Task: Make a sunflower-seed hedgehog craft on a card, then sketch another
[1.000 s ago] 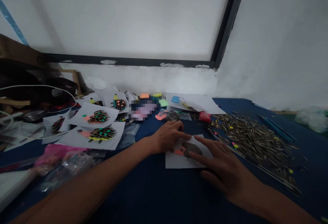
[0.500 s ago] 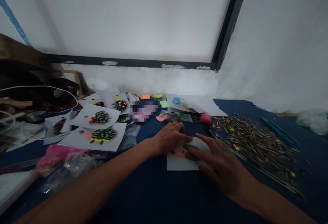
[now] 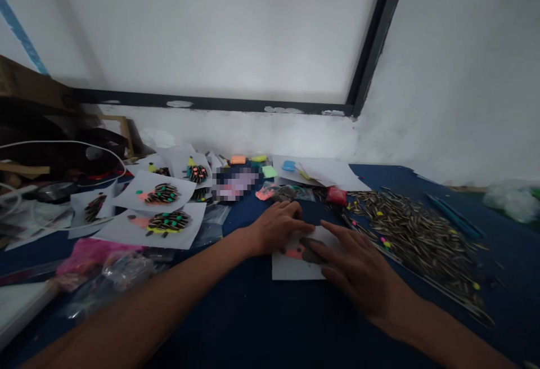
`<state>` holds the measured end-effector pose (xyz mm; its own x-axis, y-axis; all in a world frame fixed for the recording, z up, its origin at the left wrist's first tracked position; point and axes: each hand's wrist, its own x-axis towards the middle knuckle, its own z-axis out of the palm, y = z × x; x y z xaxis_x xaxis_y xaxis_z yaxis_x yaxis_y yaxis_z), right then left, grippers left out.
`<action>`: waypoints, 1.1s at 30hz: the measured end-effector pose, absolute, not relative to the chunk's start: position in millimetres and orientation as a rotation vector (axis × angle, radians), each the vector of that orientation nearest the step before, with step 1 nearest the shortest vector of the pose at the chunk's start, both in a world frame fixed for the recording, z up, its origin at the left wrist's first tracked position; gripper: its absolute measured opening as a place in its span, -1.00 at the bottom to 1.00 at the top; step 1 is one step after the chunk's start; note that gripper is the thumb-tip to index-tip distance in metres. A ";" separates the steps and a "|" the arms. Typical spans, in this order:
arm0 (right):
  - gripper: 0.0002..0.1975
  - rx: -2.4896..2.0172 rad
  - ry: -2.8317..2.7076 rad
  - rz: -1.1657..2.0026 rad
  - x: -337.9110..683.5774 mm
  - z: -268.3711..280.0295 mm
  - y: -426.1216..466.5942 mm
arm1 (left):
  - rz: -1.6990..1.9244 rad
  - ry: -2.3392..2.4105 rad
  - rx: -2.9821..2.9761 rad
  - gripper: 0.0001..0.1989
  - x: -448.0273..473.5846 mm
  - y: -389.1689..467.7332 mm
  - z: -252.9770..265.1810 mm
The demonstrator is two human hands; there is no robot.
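Right hand (image 3: 365, 270), spread, drew thumb in; left hand (image 3: 276, 227) hold unclear; pink-gray figure (image 3: 307, 252).

The paper (image 3: 291, 270) is white, its figure (image 3: 307, 252) pink and grey, the tabletop (image 3: 261, 313) dark blue, the seeds (image 3: 415, 228) pale-striped.

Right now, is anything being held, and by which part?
Nothing looks gripped: the left hand lies at the white paper's far-left corner, right hand over its gray clay.

Right fingers (image 3: 337, 259) partly hide the grey shape (image 3: 311, 255) on the sheet (image 3: 291, 271); left beyond it, a purplish item (image 3: 238, 182) is pixelated.
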<state>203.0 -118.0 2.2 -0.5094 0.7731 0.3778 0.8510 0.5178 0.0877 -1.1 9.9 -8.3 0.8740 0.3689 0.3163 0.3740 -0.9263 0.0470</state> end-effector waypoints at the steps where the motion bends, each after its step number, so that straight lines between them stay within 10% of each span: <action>1: -0.62 -1.370 -2.468 -0.375 202.9 2.5 -118.6 | -0.506 -0.598 -3.027 -0.65 -1.2 10.1 -8.4; 33: -0.61 -1.227 -2.536 -0.373 202.1 10.4 -135.0 | -0.567 -0.587 -3.015 -0.67 -1.7 12.8 -12.4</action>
